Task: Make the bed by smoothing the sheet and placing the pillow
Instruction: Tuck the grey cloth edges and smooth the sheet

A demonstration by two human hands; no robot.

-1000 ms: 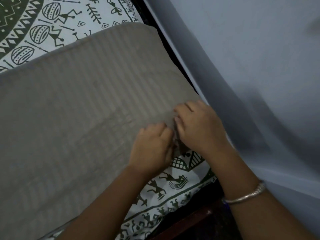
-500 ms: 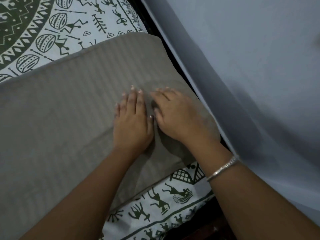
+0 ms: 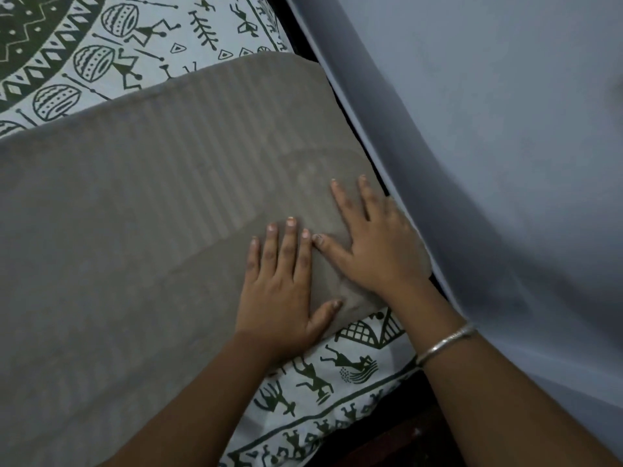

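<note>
A grey-brown striped pillow [image 3: 141, 210] lies across the bed, filling the left and middle of the view. Under it is a white sheet [image 3: 175, 38] printed with dark green figures, also showing below the pillow's near right corner. My left hand [image 3: 281, 284] rests flat on the pillow with fingers together and thumb out. My right hand [image 3: 374, 244] lies flat beside it on the pillow's right end, fingers spread. Both palms press on the pillow; neither hand grips anything. A metal bangle sits on my right wrist.
A pale blue-grey wall [image 3: 505, 163] runs along the right side of the bed. A dark gap [image 3: 340, 96] separates the mattress from the wall. The dark bed frame edge [image 3: 387, 443] shows at the bottom right.
A second ago both hands pinched the pillow's near edge with curled fingers. They have since let go and flattened on the pillow, and the right hand has spread toward the wall end.
</note>
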